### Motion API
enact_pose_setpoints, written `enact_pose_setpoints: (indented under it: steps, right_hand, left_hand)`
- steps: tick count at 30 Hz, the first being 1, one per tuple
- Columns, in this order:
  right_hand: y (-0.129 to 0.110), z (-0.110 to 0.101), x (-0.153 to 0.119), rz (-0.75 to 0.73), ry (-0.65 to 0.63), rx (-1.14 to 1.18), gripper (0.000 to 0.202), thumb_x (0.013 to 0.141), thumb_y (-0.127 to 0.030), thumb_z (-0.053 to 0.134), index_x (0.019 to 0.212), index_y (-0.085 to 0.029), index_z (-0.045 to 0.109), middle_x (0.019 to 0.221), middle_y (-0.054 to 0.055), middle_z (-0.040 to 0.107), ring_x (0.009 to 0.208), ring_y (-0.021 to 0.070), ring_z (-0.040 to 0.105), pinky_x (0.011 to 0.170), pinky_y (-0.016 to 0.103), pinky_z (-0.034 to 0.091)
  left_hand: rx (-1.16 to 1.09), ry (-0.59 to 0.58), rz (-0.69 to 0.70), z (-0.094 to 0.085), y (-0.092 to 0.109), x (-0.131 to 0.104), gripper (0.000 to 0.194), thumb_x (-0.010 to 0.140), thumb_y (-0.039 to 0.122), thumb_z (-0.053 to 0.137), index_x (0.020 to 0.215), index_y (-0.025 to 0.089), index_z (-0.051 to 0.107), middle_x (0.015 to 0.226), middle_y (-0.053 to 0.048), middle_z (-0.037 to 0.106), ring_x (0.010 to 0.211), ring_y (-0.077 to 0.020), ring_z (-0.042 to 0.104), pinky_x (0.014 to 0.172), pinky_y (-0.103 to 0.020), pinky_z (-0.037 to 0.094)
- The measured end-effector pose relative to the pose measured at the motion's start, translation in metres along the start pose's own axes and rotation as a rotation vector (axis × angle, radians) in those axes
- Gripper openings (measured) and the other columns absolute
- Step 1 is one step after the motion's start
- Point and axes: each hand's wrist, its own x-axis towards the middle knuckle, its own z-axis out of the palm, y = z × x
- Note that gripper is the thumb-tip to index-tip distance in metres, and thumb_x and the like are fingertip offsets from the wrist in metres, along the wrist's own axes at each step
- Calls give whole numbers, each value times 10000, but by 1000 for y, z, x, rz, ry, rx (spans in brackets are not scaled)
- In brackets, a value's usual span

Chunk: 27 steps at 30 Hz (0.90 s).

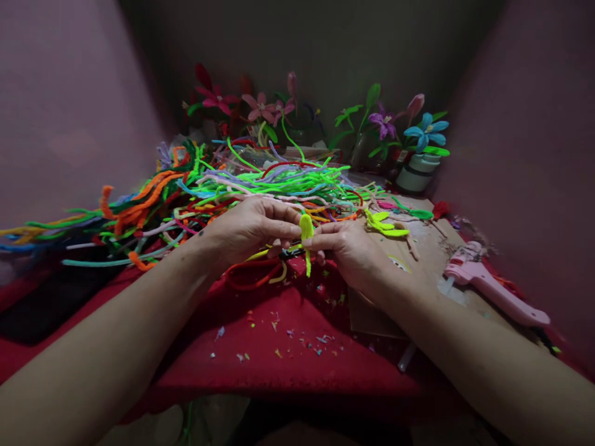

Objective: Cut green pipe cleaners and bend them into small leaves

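Between my two hands is a yellow pipe-cleaner petal (307, 228), upright, with a short stem end hanging below. My left hand (263, 224) pinches it from the left with thumb and fingertips. From the right, my right hand (346, 244) pinches its lower part. Just under the fingers lie scissors with red handles (248, 284), their blades partly hidden by my left hand. To the right of my right hand, a yellow pipe-cleaner flower piece (385, 224) rests on the cardboard (425, 263).
A big heap of coloured pipe cleaners (279, 179) spreads behind my hands. Finished pipe-cleaner flowers (260, 108) stand at the back, one blue in a jar (418, 173). A pink glue gun (499, 285) lies right. Scraps dot the red cloth (260, 365); a dark flat object (51, 300) lies left.
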Motion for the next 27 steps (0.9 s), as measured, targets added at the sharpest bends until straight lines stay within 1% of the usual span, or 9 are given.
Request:
enact_pose_setpoints:
  steps: [4,7,10,13,17,21,23,25,27]
  right_hand:
    - [2,-1,1,-2,-20,4,166,607,-189,619,470,-160,529,492,-16,492,481,91,400,530,290,288]
    - [3,0,1,-7,-28,28,161,600,-181,612,466,-160,526,477,-25,477,471,88,393,521,285,277]
    - [3,0,1,0,-13,62,181,586,-169,609,442,-164,499,457,-33,455,457,82,379,507,279,265]
    - [1,1,-1,9,-6,26,187,590,-167,607,441,-163,494,448,-35,453,446,77,375,504,274,272]
    - [1,1,-1,25,-41,57,128,598,-185,617,498,-156,542,482,-34,484,456,76,393,501,265,292]
    - [2,1,1,25,-88,162,150,656,-261,605,558,-154,569,535,-24,507,469,79,405,495,261,297]
    - [1,1,1,37,-74,144,189,671,-301,614,560,-154,570,537,-21,510,473,82,413,505,264,310]
    - [1,2,0,57,-46,80,208,643,-312,652,539,-156,563,514,-24,505,468,82,413,507,264,309]
    - [0,3,-2,67,-17,19,203,601,-289,685,519,-156,556,486,-34,489,457,76,394,500,260,290]
  left_hand:
    - [32,61,2,4,-1,0,105,693,229,662,676,126,676,624,-20,592,460,-56,449,395,-177,333]
    - [50,119,-7,9,-1,-1,114,690,231,664,658,123,652,581,-14,573,455,-60,445,399,-183,323]
    - [59,114,29,13,2,-2,94,697,214,648,675,123,637,578,0,560,461,-58,442,416,-187,330]
    - [68,112,98,16,5,-3,81,712,206,633,699,126,626,581,19,541,453,-46,421,427,-187,331]
    - [148,202,139,17,5,-3,141,741,239,614,649,133,594,525,30,508,431,-51,406,412,-194,306]
    - [253,268,153,17,4,-3,145,742,231,600,634,134,598,501,28,492,447,-62,415,429,-203,298]
    - [276,273,152,18,4,-3,142,739,227,596,634,131,607,501,31,482,443,-59,400,430,-204,288]
    - [281,275,152,18,3,-3,131,734,226,596,654,126,622,521,31,488,442,-53,385,424,-203,274]
    - [288,283,153,20,3,-3,114,726,223,602,686,123,639,545,31,496,441,-48,369,416,-201,261]
